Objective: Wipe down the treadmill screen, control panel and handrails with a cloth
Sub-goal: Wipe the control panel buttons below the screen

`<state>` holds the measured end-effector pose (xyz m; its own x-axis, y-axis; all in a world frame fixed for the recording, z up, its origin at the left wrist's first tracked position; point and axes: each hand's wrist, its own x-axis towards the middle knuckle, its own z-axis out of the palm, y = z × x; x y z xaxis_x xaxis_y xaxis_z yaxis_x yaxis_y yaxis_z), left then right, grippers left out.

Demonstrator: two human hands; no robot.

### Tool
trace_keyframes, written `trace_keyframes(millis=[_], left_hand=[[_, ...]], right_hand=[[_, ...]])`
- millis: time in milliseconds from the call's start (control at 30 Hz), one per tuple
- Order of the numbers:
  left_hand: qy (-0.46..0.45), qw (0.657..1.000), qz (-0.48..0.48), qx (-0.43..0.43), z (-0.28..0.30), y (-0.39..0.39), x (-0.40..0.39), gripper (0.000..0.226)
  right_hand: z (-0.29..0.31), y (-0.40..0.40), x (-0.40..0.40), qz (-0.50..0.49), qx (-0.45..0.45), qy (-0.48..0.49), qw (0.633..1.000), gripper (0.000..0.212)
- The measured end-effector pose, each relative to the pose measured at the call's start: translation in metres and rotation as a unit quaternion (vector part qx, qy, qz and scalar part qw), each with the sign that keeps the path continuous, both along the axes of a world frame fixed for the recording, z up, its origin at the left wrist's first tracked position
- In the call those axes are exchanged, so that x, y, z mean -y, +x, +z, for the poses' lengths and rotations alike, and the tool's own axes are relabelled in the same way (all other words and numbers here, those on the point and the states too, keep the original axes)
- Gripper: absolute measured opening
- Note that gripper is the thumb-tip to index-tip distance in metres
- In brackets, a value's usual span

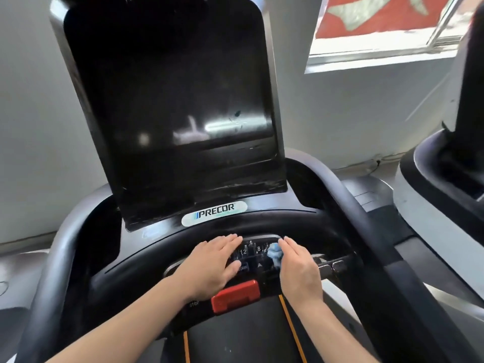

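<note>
A tall dark treadmill screen [167,100] rises in front of me, smeared and dusty along its lower edge. Below it lies the black control panel [251,254] with number keys. My left hand [209,265] rests flat on the panel's left side, fingers together, holding nothing. My right hand [298,271] presses a small crumpled light-blue cloth [275,254] against the panel's right side; most of the cloth is hidden under the palm. Curved black handrails run at the left [52,271] and the right [348,205].
A red stop bar [235,296] sits just below my hands, above the belt with orange stripes [241,341]. A second machine [450,179] stands close on the right. A window [379,27] is at the upper right, white wall behind.
</note>
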<state>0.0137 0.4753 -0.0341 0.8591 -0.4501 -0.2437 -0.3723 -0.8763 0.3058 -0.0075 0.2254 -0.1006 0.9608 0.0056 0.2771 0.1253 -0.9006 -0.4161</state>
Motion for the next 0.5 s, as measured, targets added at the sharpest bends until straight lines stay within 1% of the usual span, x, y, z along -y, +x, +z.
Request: trace_keyframes(millis=[67,133,167,233,300,367,433,500], left_hand=[[-0.002,1.0,0.007,0.005,-0.002,0.001,0.0,0.067],[-0.01,1.0,0.013,0.002,-0.003,0.001,0.001,0.066],[-0.013,1.0,0.016,0.0,-0.003,0.0,0.001,0.066],[-0.005,1.0,0.019,-0.004,-0.001,-0.002,0.003,0.066],[0.017,1.0,0.023,-0.007,0.001,-0.004,0.006,0.067],[0.039,0.999,0.026,-0.007,0.002,-0.007,0.01,0.068],[0.052,0.998,0.026,-0.005,0.003,-0.008,0.011,0.069],[0.055,0.998,0.026,-0.008,0.004,-0.009,0.011,0.069]], right_hand=[[0.008,0.016,-0.004,-0.008,0.003,0.025,1.0,0.056],[0.015,0.023,-0.006,-0.017,0.023,0.054,0.998,0.043],[0.016,0.02,-0.006,-0.026,0.038,0.045,0.998,0.035],[0.01,0.002,-0.004,-0.047,0.076,-0.021,0.996,0.028],[-0.006,-0.025,-0.002,-0.031,0.088,-0.056,0.994,0.034],[-0.019,-0.044,-0.001,0.009,0.075,-0.074,0.994,0.044],[-0.019,-0.041,-0.001,0.035,0.056,-0.095,0.993,0.054],[-0.008,-0.023,-0.002,0.036,0.042,-0.079,0.995,0.065]])
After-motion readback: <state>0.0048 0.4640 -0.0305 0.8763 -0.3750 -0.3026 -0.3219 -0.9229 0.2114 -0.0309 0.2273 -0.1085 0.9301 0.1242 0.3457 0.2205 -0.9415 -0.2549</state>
